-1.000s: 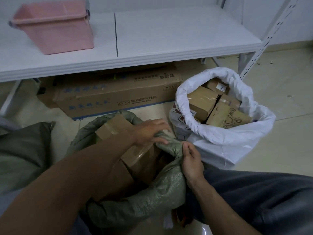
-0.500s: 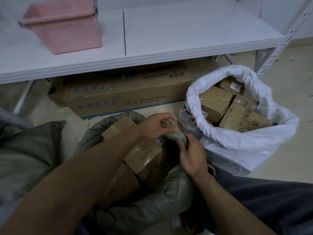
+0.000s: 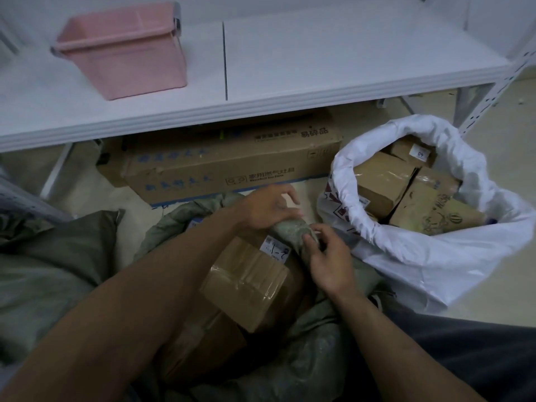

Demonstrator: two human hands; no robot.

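Both hands meet at the gathered edge of a green woven sack (image 3: 304, 358). The left hand (image 3: 266, 208) curls its fingers round the bunched cloth from the far side, and the right hand (image 3: 327, 256) pinches the twisted end between thumb and fingers.

The sack sits on a pale tiled floor (image 3: 507, 158), near and centre, just in front of a white metal shelf (image 3: 319, 53). Its coarse, dull green weave is crumpled and slack. Its mouth gapes around a brown cardboard box (image 3: 246, 282) sealed with glossy tape and bearing a small white label.

To the right a smooth white plastic bag (image 3: 435, 256) touches the sack and holds more boxes. A long printed carton (image 3: 226, 163) lies under the shelf. A pink plastic bin (image 3: 124, 53) stands on the shelf at far left.
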